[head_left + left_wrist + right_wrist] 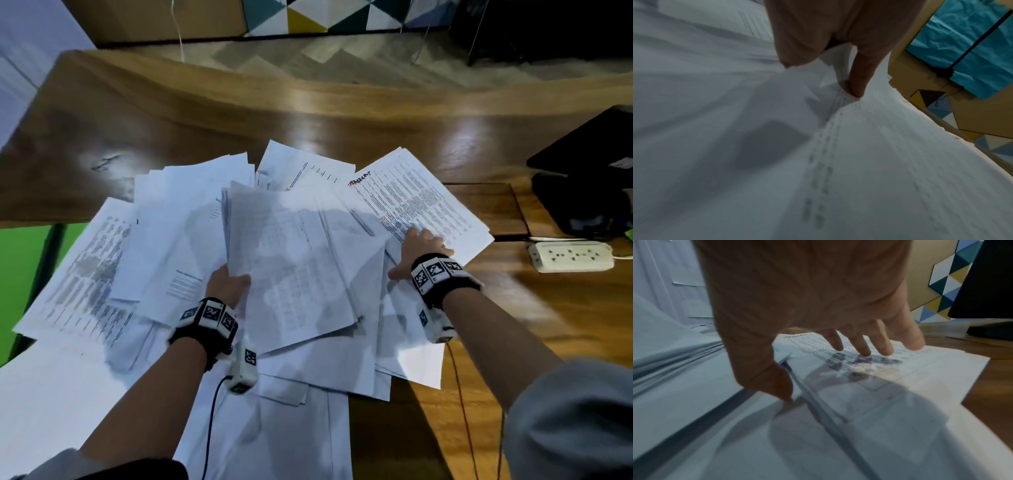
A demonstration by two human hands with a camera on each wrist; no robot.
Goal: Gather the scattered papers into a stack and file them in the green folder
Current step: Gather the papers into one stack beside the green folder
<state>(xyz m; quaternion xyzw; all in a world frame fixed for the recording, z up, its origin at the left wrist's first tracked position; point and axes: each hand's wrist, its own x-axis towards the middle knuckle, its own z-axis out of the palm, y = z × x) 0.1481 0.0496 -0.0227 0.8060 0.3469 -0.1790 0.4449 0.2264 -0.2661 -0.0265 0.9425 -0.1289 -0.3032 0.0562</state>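
Many white printed papers (191, 219) lie fanned and overlapping across the wooden table (239, 116). My left hand (233, 278) grips a sheaf of sheets (294, 260) at its near left edge, thumb on top, and the sheaf rises a little above the pile. In the left wrist view the left hand (822, 81) has one fingertip pressed on paper (859, 162). My right hand (421, 245) rests with straight, spread fingers on a densely printed sheet (418, 192) at the pile's right side. The right wrist view shows the right hand (826, 376) with fingertips (865, 352) flat on that sheet (920, 369). I cannot make out a folder for certain.
A green surface (24, 274) with a dark bar lies at the left edge, partly under the papers. A white power strip (570, 256) and a black device (589, 171) sit at the right. A red cable (460, 394) runs by my right forearm.
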